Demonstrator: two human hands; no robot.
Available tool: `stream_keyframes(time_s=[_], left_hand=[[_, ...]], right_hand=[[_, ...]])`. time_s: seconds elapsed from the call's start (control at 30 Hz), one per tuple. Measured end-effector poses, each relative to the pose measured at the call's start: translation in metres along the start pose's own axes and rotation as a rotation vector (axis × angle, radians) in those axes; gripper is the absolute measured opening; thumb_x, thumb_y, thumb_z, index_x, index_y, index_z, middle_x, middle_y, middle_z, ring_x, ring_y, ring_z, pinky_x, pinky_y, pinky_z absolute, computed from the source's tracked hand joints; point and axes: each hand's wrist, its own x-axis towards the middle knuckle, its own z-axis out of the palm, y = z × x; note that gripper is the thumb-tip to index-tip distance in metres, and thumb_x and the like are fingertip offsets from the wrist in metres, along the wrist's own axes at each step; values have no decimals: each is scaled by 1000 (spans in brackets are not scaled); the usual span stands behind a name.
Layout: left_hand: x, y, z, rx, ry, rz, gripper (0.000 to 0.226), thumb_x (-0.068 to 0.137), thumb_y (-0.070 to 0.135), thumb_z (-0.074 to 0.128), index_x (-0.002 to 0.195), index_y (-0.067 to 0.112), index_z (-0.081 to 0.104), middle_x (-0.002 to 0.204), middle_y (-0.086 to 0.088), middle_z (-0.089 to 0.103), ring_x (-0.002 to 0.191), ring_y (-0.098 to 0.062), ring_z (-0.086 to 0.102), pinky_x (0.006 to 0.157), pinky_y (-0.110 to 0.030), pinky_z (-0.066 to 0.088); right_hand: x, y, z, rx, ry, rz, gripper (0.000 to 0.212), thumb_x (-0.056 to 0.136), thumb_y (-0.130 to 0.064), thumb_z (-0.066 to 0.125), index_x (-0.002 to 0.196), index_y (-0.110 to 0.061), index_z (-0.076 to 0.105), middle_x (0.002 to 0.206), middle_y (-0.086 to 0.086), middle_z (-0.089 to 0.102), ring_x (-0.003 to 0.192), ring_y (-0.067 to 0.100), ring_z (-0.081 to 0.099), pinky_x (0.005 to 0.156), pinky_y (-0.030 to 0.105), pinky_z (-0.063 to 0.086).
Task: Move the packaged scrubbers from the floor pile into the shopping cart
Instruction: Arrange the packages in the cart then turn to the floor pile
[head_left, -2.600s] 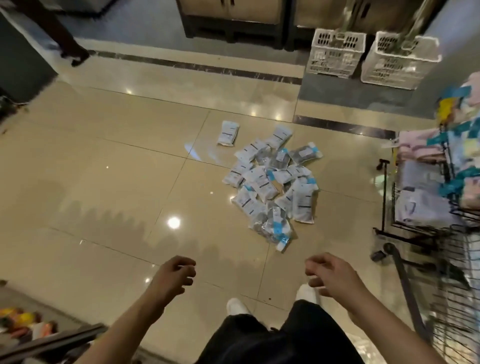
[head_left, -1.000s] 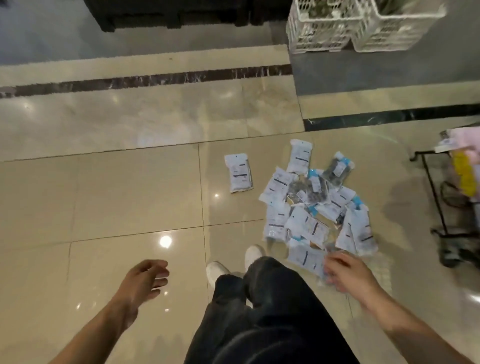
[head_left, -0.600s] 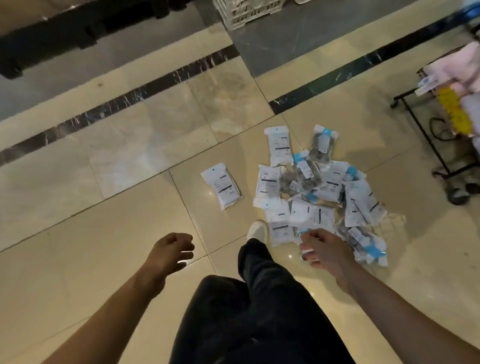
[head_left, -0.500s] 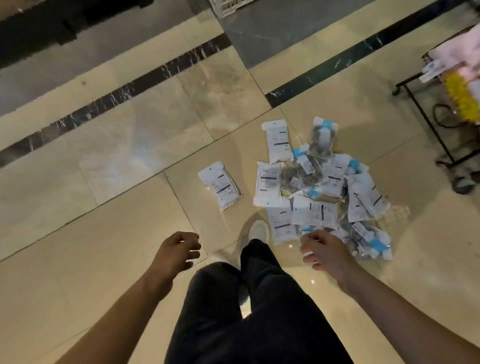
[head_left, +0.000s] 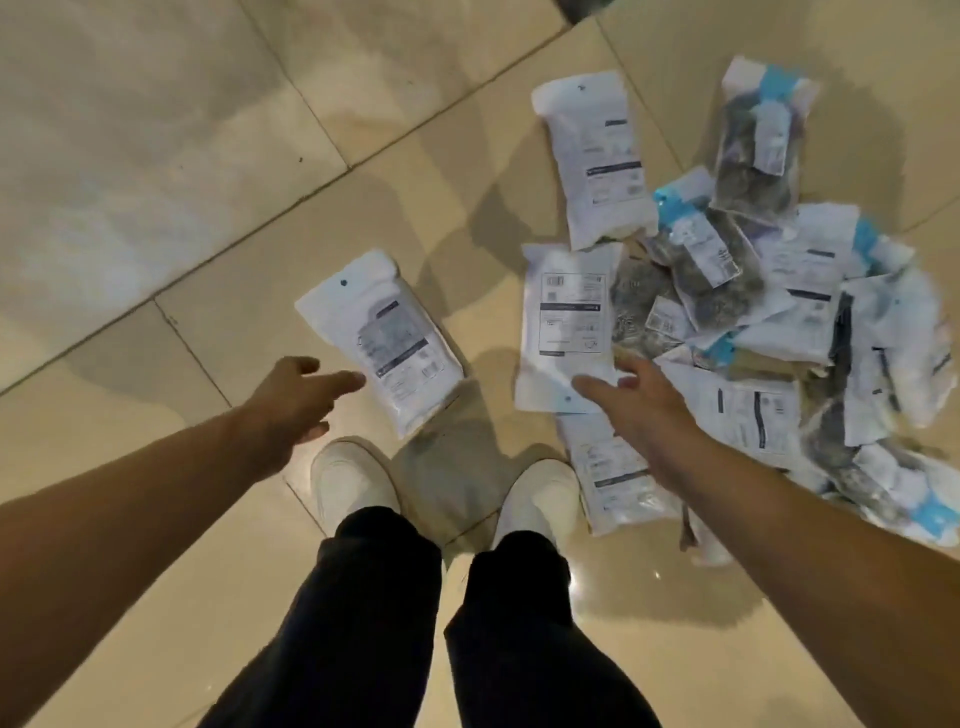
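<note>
A pile of packaged scrubbers (head_left: 727, 291) lies on the tiled floor at the right, white and clear packs with blue tags. One white pack (head_left: 382, 340) lies apart to the left of the pile. My left hand (head_left: 296, 402) reaches toward that lone pack with fingers stretched, just short of its near edge. My right hand (head_left: 641, 410) is spread over the pile's near side, its fingertips at the lower edge of a white pack (head_left: 566, 325). Neither hand holds anything. The shopping cart is out of view.
My two white shoes (head_left: 353, 480) stand on the beige floor tiles (head_left: 156, 156) just below the packs, with my dark trouser legs beneath them. Open floor lies to the left and far side of the packs.
I have bent down, so the packs fill much more of the view. Both hands have opened and moved forward, the left toward the lone pack, the right onto the pile. The rack at the right has left the view.
</note>
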Motion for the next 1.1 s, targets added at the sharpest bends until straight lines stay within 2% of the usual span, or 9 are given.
stream_keyframes(time_s=[0.17,0.27,0.37,0.5,0.7,0.8,0.9,1.0,1.1], left_hand=[[90,-29,52,-32,19,-46,113,83,39,87,165,18,11,158,-17,42,132,-36,52,102,-46,50],[119,-45,73,-180,113,-5,110,82,36,88,161,16,14,143,-13,58,124,-32,62,98,-42,51],[130,-48,79,-340,139,-17,88,80,25,91,147,12,36,125,-8,69,105,-24,72,85,-35,60],[117,-34,73,-319,50,6,27,90,15,80,115,9,70,103,-5,76,81,-17,69,64,-26,53],[95,-29,57,-76,-37,54,37,88,25,79,122,19,69,113,-4,77,101,-28,73,92,-46,62],[104,-28,48,-11,-59,116,56,70,40,84,122,23,68,115,-1,77,101,-27,74,95,-49,61],[105,-29,43,7,-68,176,52,76,31,86,123,19,68,114,-3,79,98,-24,77,85,-41,64],[77,-29,31,-67,-63,173,44,87,16,81,128,13,65,114,-6,78,92,-21,78,67,-27,64],[8,-16,13,-88,-96,188,42,89,15,79,129,13,64,114,-7,78,80,-13,77,59,-21,59]], right_hand=[[107,11,42,-25,228,36,106,75,-63,82,159,-19,32,163,12,37,148,35,38,121,52,36],[143,15,58,-32,269,86,107,81,-56,83,161,-14,25,164,14,37,150,36,35,121,50,32],[159,22,63,-9,233,124,94,79,-43,89,152,-7,42,149,15,55,132,36,55,103,47,50],[158,18,68,-12,26,128,56,88,-27,83,135,-6,61,120,10,65,103,25,59,92,40,49],[164,11,88,303,-4,256,103,61,-46,98,142,-12,45,119,13,72,89,29,72,58,33,49],[174,7,108,392,-93,257,73,71,-42,94,129,-9,64,85,6,71,51,15,57,38,22,43],[169,5,121,540,-113,202,42,83,-22,85,121,-12,70,92,5,77,68,18,71,51,25,56],[135,12,111,577,-17,110,59,69,-17,84,126,-14,69,113,9,78,92,27,77,71,39,65],[50,15,67,495,15,31,60,66,-17,83,124,-15,68,112,6,78,93,24,76,70,34,61]])
